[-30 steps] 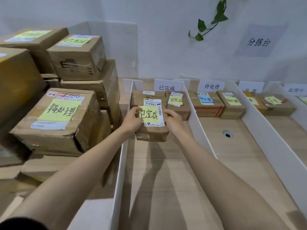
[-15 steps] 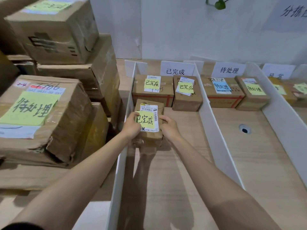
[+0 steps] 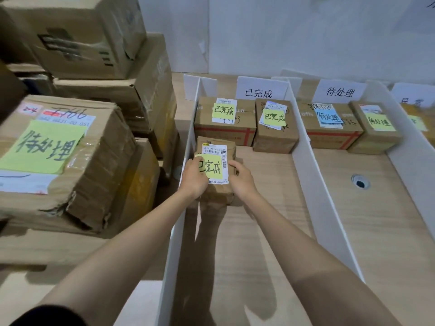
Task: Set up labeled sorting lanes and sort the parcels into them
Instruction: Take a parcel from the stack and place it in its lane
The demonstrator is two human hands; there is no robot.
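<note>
— Holding what, those two hands?
— One small brown parcel [image 3: 215,196]; the left hand [image 3: 193,177] grips its left edge, thumb over the yellow note [image 3: 211,170], and the right hand [image 3: 242,181] grips its right edge; the note reads 已完成 in black marker and half covers a white barcode label [image 3: 214,148].
— Where does it sit?
— In the leftmost lane [image 3: 259,220], against the left lane wall [image 3: 180,227], just short of two boxes [image 3: 223,135] bearing the same note; whether it touches the wood I cannot tell.
— And around it?
— A white sign [image 3: 259,92] reading 已完成 stands at the lane's far end; a white divider [image 3: 317,180] separates the next lane, signed 待处理, with two more boxes [image 3: 329,137]; the table [image 3: 388,231] is pale wood with a round cable hole [image 3: 360,183]; worn stacked cartons [image 3: 94,184] crowd the left; a white wall [image 3: 306,31] stands behind.
</note>
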